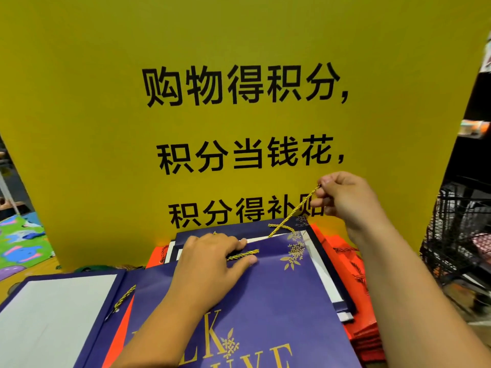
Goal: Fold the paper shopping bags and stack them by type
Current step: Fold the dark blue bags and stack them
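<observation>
Right hand (345, 200): raised over the far end of the pile; thumb and fingertips pinched a cord, the other fingers curled.
Cord (295, 211): gold, twisted; ran taut on a slant from the pinch down to the top edge of the purple bag.
Left hand (210, 261): lay flat on the purple bag near its top edge, fingers straight and pressing, thumb spread apart.
Second cord (243, 254): gold; a short length lay on the bag between the left thumb and forefinger. Whether it was gripped could not be told.
Purple bag (265, 301): flattened, topmost on the pile in front of the person; gold flower print and gold lettering, the lettering cut off at the lower edge.
Lower bags (228, 233): purple with white lining, edges showing beneath the top one.
Red bags (356, 288): flattened stack under and to the right of the purple ones, edges jutting out.
Left bag (53, 314): purple with a white panel, flat, just beside the pile.
Sign (239, 49): yellow, black Chinese characters, upright just behind the pile.
Basket (457, 235): black wire, far right.
Mat (21, 240): green, patterned, far left.
</observation>
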Tool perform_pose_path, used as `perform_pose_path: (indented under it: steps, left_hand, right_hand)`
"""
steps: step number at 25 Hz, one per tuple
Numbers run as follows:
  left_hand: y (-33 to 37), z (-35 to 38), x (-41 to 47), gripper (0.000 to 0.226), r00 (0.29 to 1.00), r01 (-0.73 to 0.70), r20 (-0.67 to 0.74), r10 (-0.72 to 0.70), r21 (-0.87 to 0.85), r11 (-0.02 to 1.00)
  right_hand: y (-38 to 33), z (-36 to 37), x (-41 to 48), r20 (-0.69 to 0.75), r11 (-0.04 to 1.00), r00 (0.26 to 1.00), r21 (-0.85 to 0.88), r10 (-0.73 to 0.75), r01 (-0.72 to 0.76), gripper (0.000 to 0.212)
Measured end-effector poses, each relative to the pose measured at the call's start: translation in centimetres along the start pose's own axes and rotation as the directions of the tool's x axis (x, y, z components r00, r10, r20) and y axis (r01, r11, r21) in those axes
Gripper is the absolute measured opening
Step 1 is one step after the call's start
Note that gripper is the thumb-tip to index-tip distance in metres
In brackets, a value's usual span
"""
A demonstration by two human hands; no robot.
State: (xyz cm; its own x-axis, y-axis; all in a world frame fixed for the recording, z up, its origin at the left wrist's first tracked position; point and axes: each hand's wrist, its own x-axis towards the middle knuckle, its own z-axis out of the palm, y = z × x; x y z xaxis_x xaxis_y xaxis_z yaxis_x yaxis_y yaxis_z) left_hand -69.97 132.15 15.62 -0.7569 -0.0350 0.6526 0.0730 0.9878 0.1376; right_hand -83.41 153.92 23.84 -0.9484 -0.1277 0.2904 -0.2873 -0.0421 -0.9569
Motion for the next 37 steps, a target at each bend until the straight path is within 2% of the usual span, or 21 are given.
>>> perform_pose_path:
  steps: [3,6,8,10,11,13,14,16,18,21,23,25,26,28,30,31,32,34,35,36,37]
  left_hand:
    - [-0.4,0.7,-0.3,0.043,0.998,-0.051,-0.049,0.049,-0.041,0.998]
    - [-0.9,1.1,-0.3,0.036,0.997,-0.022,-0.076,0.016,-0.076,0.997]
    - [-0.7,1.4,-0.3,0.034,0.995,-0.004,-0.095,-0.004,-0.087,0.996]
    - [-0.2,0.7,-0.2,0.042,0.976,0.137,-0.122,-0.179,-0.291,0.947]
    - [0.0,-0.1,0.2,0.051,0.925,0.266,-0.115,-0.361,-0.484,0.834]
    - [-0.2,-2.6,1.1,0.062,0.743,0.407,0.041,-0.668,-0.82,0.402]
    - [-0.7,-3.7,1.4,0.062,0.68,0.369,0.151,-0.718,-0.916,0.157]
    - [-1.5,-5.3,1.9,0.06,0.668,0.228,0.327,-0.669,-0.945,-0.235]
    - [-1.8,-5.9,2.0,0.06,0.676,0.138,0.382,-0.63,-0.906,-0.401]
    - [-1.8,-6.2,2.1,0.062,0.69,0.044,0.364,-0.626,-0.884,-0.465]
    - [-1.7,-7.0,2.3,0.06,0.689,-0.022,0.328,-0.647,-0.882,-0.47]
    - [-1.3,-8.0,2.4,0.057,0.696,-0.09,0.276,-0.663,-0.882,-0.462]
    - [-1.0,-8.7,2.6,0.057,0.704,-0.113,0.252,-0.664,-0.884,-0.454]
    - [-0.6,-9.5,3.3,0.057,0.699,-0.118,0.227,-0.678,-0.899,-0.422]
    - [0.3,-10.9,4.3,0.058,0.678,-0.102,0.206,-0.706,-0.924,-0.368]
    - [0.8,-11.8,4.8,0.057,0.67,-0.109,0.182,-0.72,-0.935,-0.337]
    - [1.6,-12.8,5.1,0.052,0.673,-0.124,0.138,-0.727,-0.948,-0.295]
    - [2.5,-14.0,5.5,0.028,0.711,-0.122,-0.032,-0.703,-0.989,-0.079]
    - [2.6,-14.2,5.5,0.031,0.754,-0.017,-0.109,-0.647,-0.989,0.147]
    - [2.6,-14.2,5.3,0.049,0.8,0.148,-0.148,-0.581,-0.89,0.431]
    - [2.4,-13.9,5.1,0.068,0.846,0.266,-0.169,-0.506,-0.69,0.674]
  right_hand:
    - [0.8,0.7,-0.3,0.076,0.993,0.997,0.119,-0.001,-0.008,0.008]
    - [0.8,0.8,-0.5,0.415,0.969,0.909,-0.212,-0.027,0.125,0.035]
    - [0.6,1.1,-1.3,0.64,0.853,0.75,-0.475,0.165,0.217,0.038]
    - [1.0,1.8,-1.9,0.653,0.676,0.697,-0.659,0.296,0.33,0.044]
    - [1.1,2.2,-2.0,0.632,0.592,0.711,-0.713,0.309,0.376,0.047]
    - [1.3,2.8,-2.1,0.609,0.499,0.733,-0.757,0.304,0.421,0.046]
    - [1.2,2.9,-2.2,0.607,0.491,0.736,-0.759,0.298,0.428,0.044]
    - [1.3,2.7,-2.2,0.61,0.525,0.737,-0.746,0.292,0.409,0.035]
    - [1.6,2.8,-2.0,0.614,0.578,0.742,-0.719,0.268,0.386,0.029]
    - [1.5,2.3,-1.5,0.59,0.627,0.775,-0.697,0.227,0.347,0.035]
    - [0.9,1.0,-1.4,0.56,0.794,0.806,-0.571,0.19,0.209,0.049]
    - [0.3,-0.9,-1.8,0.576,0.947,0.797,-0.322,0.182,0.017,0.053]
    - [0.1,-1.7,-2.2,0.592,0.966,0.782,-0.252,0.195,-0.051,0.054]
    - [-0.1,-2.4,-3.3,0.62,0.942,0.731,-0.322,0.285,-0.094,0.061]
    - [0.2,-2.7,-4.6,0.689,0.904,0.613,-0.415,0.387,-0.104,0.056]
    - [0.3,-2.7,-5.4,0.725,0.916,0.574,-0.379,0.38,-0.128,0.052]
    - [0.1,-2.6,-6.2,0.733,0.939,0.589,-0.298,0.34,-0.171,0.049]
    - [-1.0,-2.0,-7.7,0.644,0.962,0.73,-0.033,0.229,-0.272,0.044]
    - [-2.0,-1.7,-8.2,0.555,0.948,0.811,0.113,0.187,-0.296,0.037]
    - [-3.4,-1.5,-8.7,0.45,0.937,0.878,0.206,0.165,-0.282,0.03]
    - [-4.9,-1.3,-9.1,0.354,0.933,0.925,0.264,0.14,-0.243,0.025]
